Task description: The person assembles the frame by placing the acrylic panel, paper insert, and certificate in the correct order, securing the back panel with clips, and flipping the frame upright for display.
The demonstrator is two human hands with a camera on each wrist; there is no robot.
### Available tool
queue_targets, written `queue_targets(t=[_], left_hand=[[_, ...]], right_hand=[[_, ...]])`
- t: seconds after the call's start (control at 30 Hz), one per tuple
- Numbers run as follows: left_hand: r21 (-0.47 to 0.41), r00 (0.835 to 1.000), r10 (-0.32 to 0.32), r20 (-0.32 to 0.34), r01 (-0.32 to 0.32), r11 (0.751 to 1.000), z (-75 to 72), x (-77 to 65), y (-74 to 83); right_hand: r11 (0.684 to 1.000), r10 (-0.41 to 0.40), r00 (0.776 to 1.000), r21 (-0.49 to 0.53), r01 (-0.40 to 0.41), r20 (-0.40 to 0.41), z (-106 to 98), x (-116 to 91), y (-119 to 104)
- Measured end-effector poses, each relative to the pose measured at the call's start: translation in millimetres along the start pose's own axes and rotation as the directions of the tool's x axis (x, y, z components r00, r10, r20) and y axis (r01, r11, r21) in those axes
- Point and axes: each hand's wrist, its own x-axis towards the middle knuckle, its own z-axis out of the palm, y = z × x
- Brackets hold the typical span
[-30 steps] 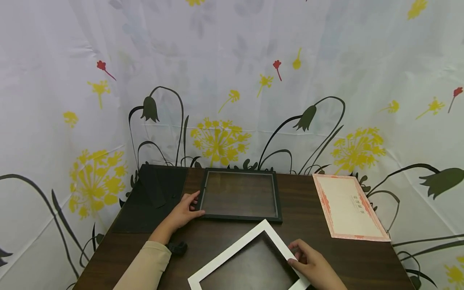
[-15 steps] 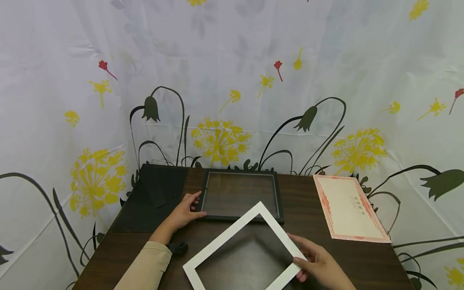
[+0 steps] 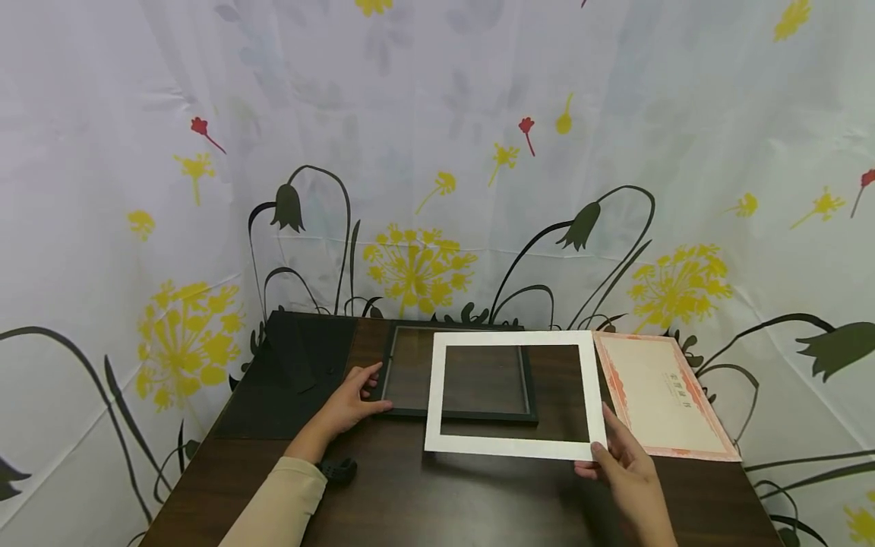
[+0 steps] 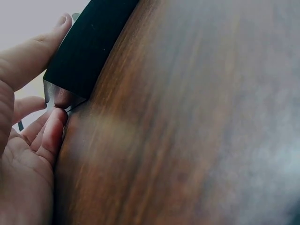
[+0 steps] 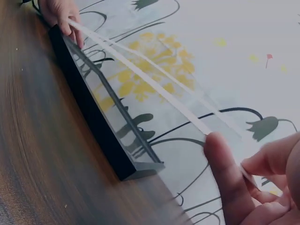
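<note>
A black picture frame (image 3: pixel 409 414) lies flat at the back middle of the table, brown wood showing through its opening. My left hand (image 3: pixel 349 399) holds its near left corner, thumb on the front side and fingers round the left end; the left wrist view shows this corner of the frame (image 4: pixel 89 47) close up. My right hand (image 3: pixel 629 471) pinches a white picture mat (image 3: pixel 513 447) by its near right corner. Raised above the table, the mat overlaps the right part of the frame in the head view. From the right wrist, the mat (image 5: pixel 154 89) appears nearly edge-on, above the frame (image 5: pixel 93 112).
A black backing board (image 3: pixel 273 403) with a stand leg lies at the back left. On the right is a cream certificate sheet (image 3: pixel 642 380) with an orange-red border. A white flower-print curtain (image 3: pixel 437 114) hangs behind the brown table (image 3: pixel 410 501).
My right hand has raised the white mat, moved it away from me and turned it from slanted to nearly square with the frame. My left hand stays at the frame's corner.
</note>
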Motion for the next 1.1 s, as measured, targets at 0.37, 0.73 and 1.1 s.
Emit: queue_targets(t=[0.37,0.73,1.1], left_hand=[[-0.013,1.000,-0.004,-0.001,0.004,1.000,-0.6,3.6,4.4],[-0.007,1.000,-0.001,-0.010,0.001,1.000,-1.4,1.0,0.7],[0.013,1.000,-0.005,-0.013,0.005,1.000,0.2,-1.2,0.1]], right_hand=[[0.984,-0.085,0.948,0.122,0.128,-0.308,-4,6,-3],[0.982,-0.101,0.913,0.107,0.155,-0.395,-12,17,-14],[0.988,-0.130,0.916,0.030,0.152,-0.380,-19,27,-35]])
